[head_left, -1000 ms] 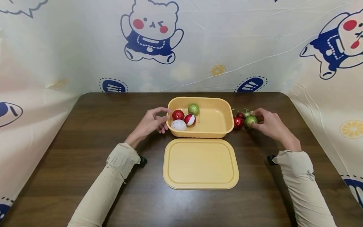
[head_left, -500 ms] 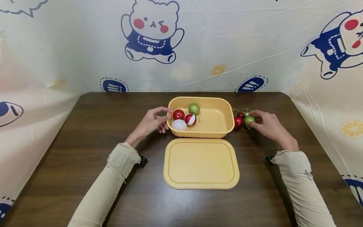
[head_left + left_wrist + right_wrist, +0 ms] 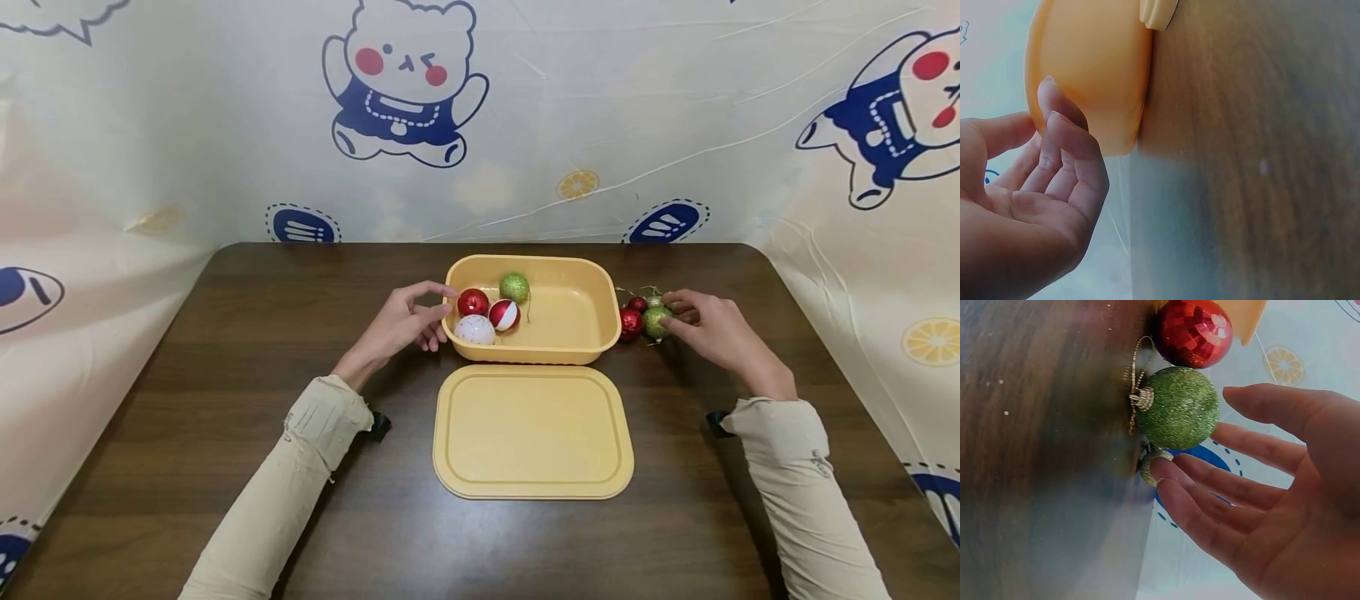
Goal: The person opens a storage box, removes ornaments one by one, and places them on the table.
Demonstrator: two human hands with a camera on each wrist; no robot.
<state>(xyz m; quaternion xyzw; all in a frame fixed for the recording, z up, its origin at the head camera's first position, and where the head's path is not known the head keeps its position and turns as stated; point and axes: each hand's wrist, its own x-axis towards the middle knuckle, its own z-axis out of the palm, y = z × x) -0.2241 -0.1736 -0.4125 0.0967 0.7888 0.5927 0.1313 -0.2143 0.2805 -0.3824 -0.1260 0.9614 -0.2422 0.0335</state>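
Note:
The left hand (image 3: 401,321) is at the left end of a yellow plastic box (image 3: 570,356), loosely bent, with a fingertip at the rim (image 3: 1033,119). Inside the box, toward its left, lie a red bauble (image 3: 472,302), a green glitter bauble (image 3: 514,287), a red-and-white bauble (image 3: 504,316) and a white dotted bauble (image 3: 475,330). Right of the box, the right hand (image 3: 712,329) is spread beside another green glitter bauble (image 3: 1179,407), its thumb apart from it in the right wrist view. A faceted red bauble (image 3: 1194,332) sits against that green one.
A yellow lid (image 3: 533,433) lies flat in front of the box on the dark wooden table (image 3: 225,333). Behind the loose baubles are a small red bauble (image 3: 637,303) and a small greenish one (image 3: 653,302). A printed cloth (image 3: 525,100) hangs beyond the table.
The loose green bauble has shifted slightly left against the red one, and the right hand's thumb and fingers have come away from it. The left hand has stayed at the box.

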